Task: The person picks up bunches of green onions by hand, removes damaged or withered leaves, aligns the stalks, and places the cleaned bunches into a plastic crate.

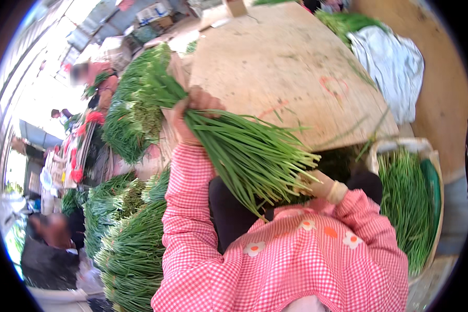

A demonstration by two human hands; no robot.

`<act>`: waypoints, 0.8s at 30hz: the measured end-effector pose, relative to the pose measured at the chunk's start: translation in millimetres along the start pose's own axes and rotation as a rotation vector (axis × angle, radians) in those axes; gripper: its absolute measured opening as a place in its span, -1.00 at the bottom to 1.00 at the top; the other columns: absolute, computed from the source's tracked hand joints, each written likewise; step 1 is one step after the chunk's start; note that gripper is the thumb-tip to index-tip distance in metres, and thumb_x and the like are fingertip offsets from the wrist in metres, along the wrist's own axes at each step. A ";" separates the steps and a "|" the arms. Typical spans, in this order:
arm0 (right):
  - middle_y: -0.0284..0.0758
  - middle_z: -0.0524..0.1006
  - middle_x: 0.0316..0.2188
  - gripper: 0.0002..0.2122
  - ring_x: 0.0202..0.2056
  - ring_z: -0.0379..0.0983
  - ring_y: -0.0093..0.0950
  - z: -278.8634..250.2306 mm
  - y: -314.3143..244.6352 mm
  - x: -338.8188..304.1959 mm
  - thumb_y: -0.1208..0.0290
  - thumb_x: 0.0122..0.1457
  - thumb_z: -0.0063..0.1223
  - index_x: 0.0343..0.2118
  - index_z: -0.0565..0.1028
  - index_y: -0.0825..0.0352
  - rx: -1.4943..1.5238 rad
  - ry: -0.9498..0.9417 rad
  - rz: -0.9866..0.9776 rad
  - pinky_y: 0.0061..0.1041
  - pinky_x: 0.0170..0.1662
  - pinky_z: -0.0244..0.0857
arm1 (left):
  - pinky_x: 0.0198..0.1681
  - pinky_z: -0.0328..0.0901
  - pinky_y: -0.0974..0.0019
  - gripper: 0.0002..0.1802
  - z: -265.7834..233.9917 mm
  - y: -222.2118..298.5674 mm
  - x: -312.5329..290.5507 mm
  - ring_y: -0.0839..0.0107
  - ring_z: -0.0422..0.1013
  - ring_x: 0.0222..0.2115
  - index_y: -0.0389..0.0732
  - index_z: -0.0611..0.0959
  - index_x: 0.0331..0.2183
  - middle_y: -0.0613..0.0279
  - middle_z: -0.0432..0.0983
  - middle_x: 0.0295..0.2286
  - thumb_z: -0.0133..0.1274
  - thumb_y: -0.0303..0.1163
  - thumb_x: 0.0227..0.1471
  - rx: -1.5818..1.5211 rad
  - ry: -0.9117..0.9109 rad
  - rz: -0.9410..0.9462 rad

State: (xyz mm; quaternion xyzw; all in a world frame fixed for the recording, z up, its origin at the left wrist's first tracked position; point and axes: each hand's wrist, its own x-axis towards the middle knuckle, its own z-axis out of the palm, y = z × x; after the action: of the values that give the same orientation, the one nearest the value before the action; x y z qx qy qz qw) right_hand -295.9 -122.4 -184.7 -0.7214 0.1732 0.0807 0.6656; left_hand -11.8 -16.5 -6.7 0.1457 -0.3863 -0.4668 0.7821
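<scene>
My left hand (195, 112) is closed around a thick bunch of garlic chives (244, 151), raised over my lap at the table's near edge. The green leaf tips stick out past my fist to the upper left. Pale stem ends fan out toward the lower right. Close against those ends is my right hand (317, 184), its fingers curled and partly hidden by the stems. Whether it grips any of them I cannot make out. A tan band circles that wrist.
Ahead stands a wooden table (275, 62) with leaf scraps on it. Heaped chives (132, 249) lie along my left. A white crate (437, 197) of chives stands at my right, near a pale cloth (387, 62). Two other people (52, 244) (101, 78) are on the left.
</scene>
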 end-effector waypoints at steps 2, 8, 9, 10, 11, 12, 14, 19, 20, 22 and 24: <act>-0.20 0.50 -0.48 -0.80 -0.42 0.43 -0.25 -29.1 14.1 6.2 0.27 0.04 0.00 -0.42 0.46 0.31 -0.513 0.149 -0.077 -0.39 -0.33 0.29 | -0.58 -0.02 0.41 -0.73 4.4 11.0 5.7 0.53 -0.01 -0.70 -0.09 0.24 -0.64 0.43 0.02 -0.74 -0.07 -0.27 -0.07 -0.005 0.016 -0.013; -0.03 0.27 0.00 -0.22 0.08 0.16 -0.29 -63.0 -73.1 -32.4 0.27 -0.13 0.23 0.14 0.06 0.42 -0.165 0.377 -0.394 -0.39 0.10 0.03 | -0.56 0.05 0.39 -0.80 33.6 -12.5 21.2 0.50 0.07 -0.65 -0.13 0.29 -0.60 0.37 0.12 -0.70 -0.06 -0.38 -0.05 0.149 0.219 -0.063; -0.01 0.23 0.03 -0.14 0.11 0.11 -0.27 -49.2 -99.2 -36.1 0.25 -0.19 0.27 0.15 0.02 0.44 -0.199 0.376 -0.449 -0.39 0.14 -0.04 | -0.48 0.19 0.33 -0.89 35.1 -14.0 22.6 0.46 0.21 -0.59 -0.16 0.39 -0.54 0.32 0.25 -0.66 -0.04 -0.41 -0.04 0.146 0.179 -0.095; 0.01 0.19 0.06 -0.07 0.14 0.05 -0.25 -38.0 -120.0 -37.4 0.22 -0.24 0.32 0.16 -0.02 0.45 -0.238 0.385 -0.497 -0.39 0.18 -0.10 | -0.48 0.20 0.34 -0.89 40.8 -21.2 26.4 0.47 0.22 -0.60 -0.16 0.39 -0.53 0.33 0.25 -0.65 -0.04 -0.40 -0.04 0.217 0.236 -0.118; -0.01 0.20 0.05 -0.03 0.13 0.07 -0.24 -31.4 -133.6 -34.4 0.20 -0.30 0.35 0.15 -0.02 0.46 -0.306 0.453 -0.578 -0.38 0.17 -0.09 | -0.48 0.22 0.36 -0.89 52.6 -32.3 33.6 0.48 0.23 -0.60 -0.16 0.39 -0.52 0.34 0.26 -0.64 -0.03 -0.39 -0.03 0.283 0.284 -0.139; -0.02 0.21 0.04 0.01 0.12 0.09 -0.23 -26.6 -143.0 -28.5 0.18 -0.36 0.38 0.15 -0.02 0.47 -0.374 0.510 -0.658 -0.37 0.17 -0.08 | -0.49 0.24 0.37 -0.89 63.7 -40.8 38.6 0.49 0.24 -0.60 -0.16 0.40 -0.50 0.35 0.26 -0.63 -0.03 -0.38 -0.02 0.352 0.340 -0.159; -0.04 0.22 0.03 0.06 0.09 0.12 -0.23 -25.5 -151.2 -15.5 0.14 -0.43 0.41 0.13 -0.01 0.51 -0.392 0.651 -0.665 -0.38 0.15 -0.03 | -0.48 0.34 0.39 -0.87 75.8 -60.1 47.7 0.47 0.38 -0.56 -0.22 0.48 -0.41 0.30 0.41 -0.56 0.01 -0.37 -0.03 0.410 0.288 -0.174; -0.14 0.33 -0.07 -0.03 -0.04 0.27 -0.36 -27.9 -162.6 0.7 0.19 -0.40 0.42 0.08 0.07 0.48 -0.102 0.662 -0.669 -0.43 0.02 0.16 | -0.42 0.31 0.44 -0.86 98.9 -90.3 53.5 0.56 0.38 -0.51 -0.23 0.55 -0.39 0.34 0.45 -0.53 0.07 -0.42 -0.07 0.411 0.221 -0.223; -0.16 0.34 -0.08 -0.06 -0.07 0.29 -0.39 -27.2 -163.4 2.5 0.20 -0.38 0.42 0.07 0.09 0.46 -0.038 0.622 -0.620 -0.44 0.00 0.18 | -0.41 0.31 0.45 -0.86 104.0 -92.1 52.5 0.56 0.38 -0.50 -0.24 0.55 -0.38 0.34 0.46 -0.52 0.08 -0.42 -0.08 0.424 0.245 -0.236; -0.32 0.44 -0.22 -0.34 -0.21 0.37 -0.52 -27.4 -154.6 10.2 0.32 -0.20 0.33 -0.02 0.24 0.40 0.121 0.597 -0.660 -0.53 -0.15 0.28 | -0.39 0.30 0.45 -0.84 110.5 -96.8 52.9 0.56 0.38 -0.49 -0.24 0.56 -0.37 0.36 0.46 -0.51 0.08 -0.43 -0.09 0.446 0.272 -0.270; -0.40 0.46 -0.26 -0.46 -0.25 0.39 -0.58 -34.6 -150.5 5.5 0.39 -0.11 0.27 -0.05 0.28 0.36 0.274 0.497 -0.551 -0.59 -0.20 0.30 | -0.35 0.32 0.44 -0.78 96.7 -103.8 56.3 0.54 0.41 -0.44 -0.26 0.55 -0.35 0.34 0.48 -0.46 0.14 -0.41 -0.12 0.343 0.139 -0.308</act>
State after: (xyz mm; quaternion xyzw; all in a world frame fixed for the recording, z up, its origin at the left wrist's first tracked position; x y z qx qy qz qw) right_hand -241.0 -149.3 -42.7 -0.6427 0.1383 -0.3018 0.6904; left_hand -132.6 -105.3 22.3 0.3655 -0.3786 -0.4969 0.6901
